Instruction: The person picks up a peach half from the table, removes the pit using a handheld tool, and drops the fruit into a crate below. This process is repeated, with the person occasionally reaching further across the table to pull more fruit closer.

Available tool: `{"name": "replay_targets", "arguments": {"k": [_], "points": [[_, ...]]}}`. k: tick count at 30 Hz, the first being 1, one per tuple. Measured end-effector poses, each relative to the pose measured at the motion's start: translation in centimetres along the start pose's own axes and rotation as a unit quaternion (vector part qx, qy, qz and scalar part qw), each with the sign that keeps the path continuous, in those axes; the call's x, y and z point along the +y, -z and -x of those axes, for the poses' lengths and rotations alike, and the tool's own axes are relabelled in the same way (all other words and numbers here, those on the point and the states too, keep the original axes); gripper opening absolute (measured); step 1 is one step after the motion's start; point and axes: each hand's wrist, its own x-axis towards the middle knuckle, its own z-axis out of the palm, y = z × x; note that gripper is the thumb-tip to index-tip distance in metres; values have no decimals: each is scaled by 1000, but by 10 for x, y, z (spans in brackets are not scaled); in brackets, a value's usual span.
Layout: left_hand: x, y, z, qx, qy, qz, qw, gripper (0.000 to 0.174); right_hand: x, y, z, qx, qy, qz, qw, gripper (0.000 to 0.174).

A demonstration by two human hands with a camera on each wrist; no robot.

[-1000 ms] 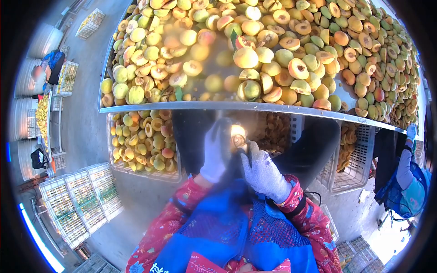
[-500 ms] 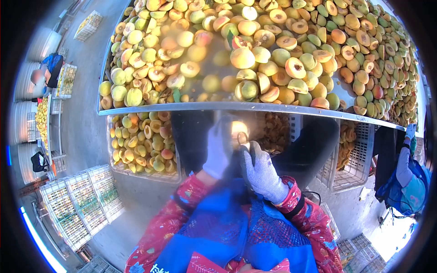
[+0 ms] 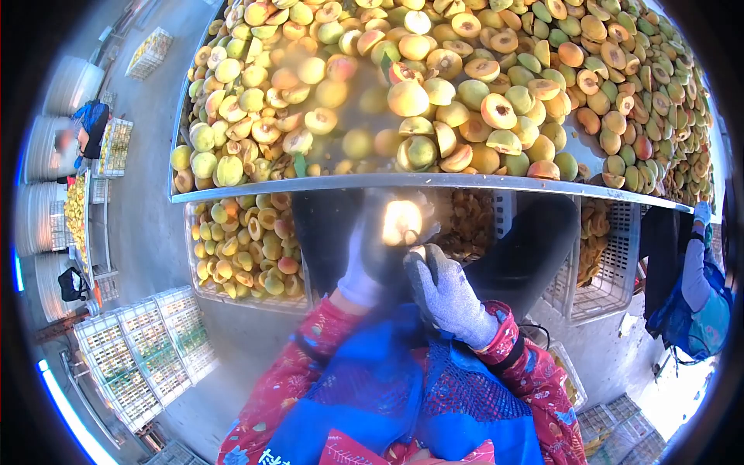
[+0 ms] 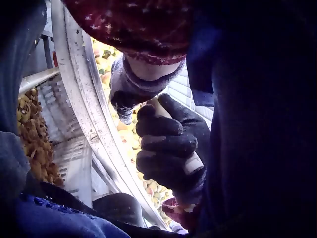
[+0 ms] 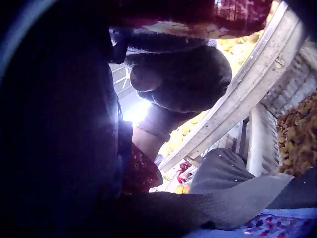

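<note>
My left hand [image 3: 364, 260], in a pale glove, holds a peach half [image 3: 401, 221] under the table's front edge; glare washes out its surface. Close beside it on the right, my gloved right hand [image 3: 449, 298] grips a pitting tool with a small wire loop [image 3: 415, 237] at the peach's lower edge. The left wrist view shows dark-palmed fingers [image 4: 166, 144] curled round the tool's wooden handle [image 4: 193, 163]. In the right wrist view, the handle's butt [image 5: 144, 79] pokes out of the right fist. The left hand's fingertips are mostly blurred in the head view.
A metal-edged table [image 3: 372, 183] heaped with halved peaches [image 3: 496, 112] spans the front. Beneath it stand a crate of peaches [image 3: 248, 248] on the left and a white crate [image 3: 612, 271] on the right. Another person [image 3: 701, 302] works at the right; stacked crates [image 3: 147, 356] stand lower left.
The peach half has turned in the left hand and now looks brighter. The wire loop has shifted from its cut face to its lower edge, with the right hand moving slightly left.
</note>
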Motion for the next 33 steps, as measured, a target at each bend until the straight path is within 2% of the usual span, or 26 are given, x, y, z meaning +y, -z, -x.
{"name": "replay_targets", "arguments": {"k": [2,5,7,8,9,10,12,14,15,16,17,19,20,22,23,25,29,31,32,33], "points": [[-12,2,1,1,28,30,999,35,13,-5,1,-7,51,31,998,16],[-18,-16,-5,45,26,124,991,32,4,-1,0,-12,-24,-18,999,17],[-10,-19,-5,18,-11,57,998,31,-3,1,-1,16,-77,-68,995,17],[1,-9,-1,-28,-41,-37,998,32,-5,2,-2,35,-104,-97,989,21],[9,0,1,-74,-70,-131,986,32,0,2,0,34,-74,-60,995,20],[14,5,-1,-109,-72,-125,983,31,10,1,2,33,-45,-25,998,19],[-12,17,-8,-140,-43,-67,987,33,31,-3,5,33,32,63,997,18],[-5,18,-7,-143,17,36,989,33,47,-6,6,26,132,169,976,16],[-1,19,-7,-141,46,87,985,33,38,-3,6,27,78,96,992,16],[0,19,-6,-117,119,258,952,33,22,3,5,27,24,24,999,15],[1,19,-6,-90,186,420,884,33,11,7,4,27,-30,-49,998,15],[0,13,-7,-39,134,207,968,35,7,9,5,9,-7,-20,1000,16],[3,9,-9,-61,33,54,996,37,7,10,5,-1,5,-5,1000,16],[13,3,-9,-81,-18,-43,996,38,8,12,6,-16,56,97,994,16],[16,1,-6,-82,34,15,996,38,9,12,7,-24,82,147,985,16],[25,-3,-3,-74,81,64,992,40,10,11,7,-14,79,122,989,20],[24,-13,1,-21,86,110,990,39,11,10,10,-20,38,112,993,30],[16,-12,-1,-17,-21,0,1000,37,14,10,10,-26,35,135,990,33],[13,-8,-4,-31,-133,-142,980,35,14,10,9,-30,33,147,988,35],[10,-6,-6,-45,-242,-279,928,34,14,10,7,-30,11,124,992,37]]}}
